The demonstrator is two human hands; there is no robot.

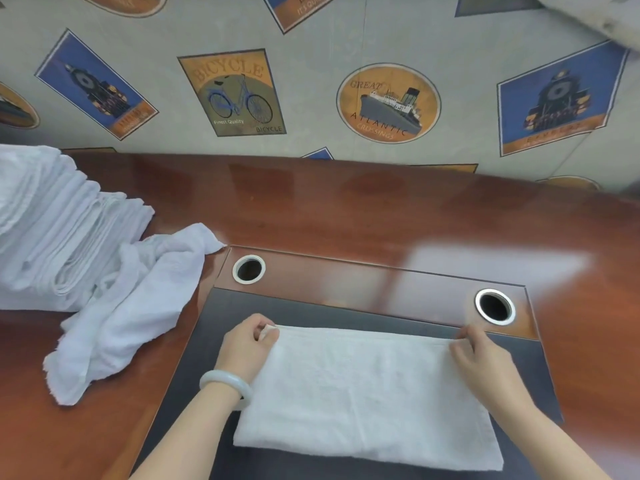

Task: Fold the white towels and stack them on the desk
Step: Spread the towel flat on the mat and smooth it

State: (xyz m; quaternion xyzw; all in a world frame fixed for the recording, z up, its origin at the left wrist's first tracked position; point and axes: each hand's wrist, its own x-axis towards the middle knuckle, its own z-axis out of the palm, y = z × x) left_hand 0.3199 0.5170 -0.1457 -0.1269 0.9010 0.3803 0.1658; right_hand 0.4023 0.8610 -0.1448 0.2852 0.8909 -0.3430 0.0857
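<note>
A white towel [367, 393] lies flat on the dark desk pad [304, 310] in front of me, folded into a wide rectangle. My left hand [247, 344] pinches its far left corner. At the far right corner my right hand [481, 358] pinches the towel's edge. A loose, crumpled white towel [131, 306] lies on the wooden desk [346, 209] to the left. Behind it stands a stack of folded white towels [52, 230] at the left edge of the view.
Two round cable holes, a left hole [248, 269] and a right hole [494, 305], sit in the wooden strip just beyond the pad. A wall with poster-pattern paper [311, 81] rises behind the desk. A grey cloth [609, 19] shows at the top right corner.
</note>
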